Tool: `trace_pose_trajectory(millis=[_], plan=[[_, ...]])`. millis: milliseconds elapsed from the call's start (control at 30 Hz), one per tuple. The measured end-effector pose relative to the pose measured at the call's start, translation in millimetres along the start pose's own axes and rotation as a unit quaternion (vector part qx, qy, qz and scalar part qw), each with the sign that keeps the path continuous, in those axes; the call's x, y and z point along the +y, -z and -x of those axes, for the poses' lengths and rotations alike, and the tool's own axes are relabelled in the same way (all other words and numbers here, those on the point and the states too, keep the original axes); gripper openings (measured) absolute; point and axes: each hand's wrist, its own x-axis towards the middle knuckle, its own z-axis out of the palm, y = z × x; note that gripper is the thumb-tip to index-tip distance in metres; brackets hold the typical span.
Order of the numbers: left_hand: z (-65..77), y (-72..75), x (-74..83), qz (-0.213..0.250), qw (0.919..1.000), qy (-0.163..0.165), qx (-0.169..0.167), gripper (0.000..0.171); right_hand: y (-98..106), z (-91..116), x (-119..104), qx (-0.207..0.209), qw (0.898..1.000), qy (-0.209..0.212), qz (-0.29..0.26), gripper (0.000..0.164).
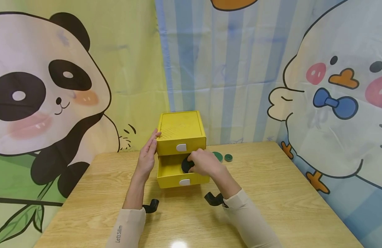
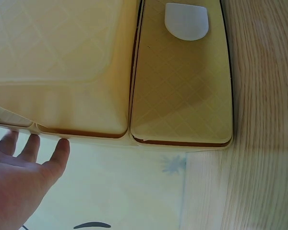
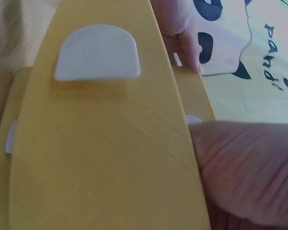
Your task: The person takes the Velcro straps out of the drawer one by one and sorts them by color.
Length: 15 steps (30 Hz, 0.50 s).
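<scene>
A yellow drawer cabinet [image 1: 181, 124] with white tab handles stands on the table. Its middle drawer [image 1: 170, 181] is pulled out, and below it a lower drawer [image 2: 182, 91] is closed. With fairly straight fingers, my left hand [image 1: 146, 156] rests against the cabinet's left side; its fingertips reach the side edge in the left wrist view. My right hand [image 1: 204, 162] reaches over the pulled-out drawer and pinches a black disc [image 1: 186, 166] inside it. In the right wrist view the drawer front hides the disc and the fingertips.
Two green discs, a larger one [image 1: 218, 156] and a smaller ring-shaped one [image 1: 228, 157], lie on the table to the right of the cabinet. A curtain [image 1: 138, 86] printed with cartoon animals hangs behind the wooden table [image 1: 94, 206].
</scene>
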Motion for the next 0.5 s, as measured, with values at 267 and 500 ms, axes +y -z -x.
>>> trace_pose_trajectory(millis=[267, 500], plan=[[-0.4, -0.5, -0.4, -0.009, 0.9999, -0.003, -0.005, 0.052, 2.4, -6.7, -3.4, -0.012, 0.999, -0.003, 0.036, 0.032], [-0.1, 1.3, -0.8, -0.011, 0.9999, -0.004, -0.003, 0.053, -0.4, -9.2, -0.1, -0.001, 0.999, 0.017, 0.042, 0.036]])
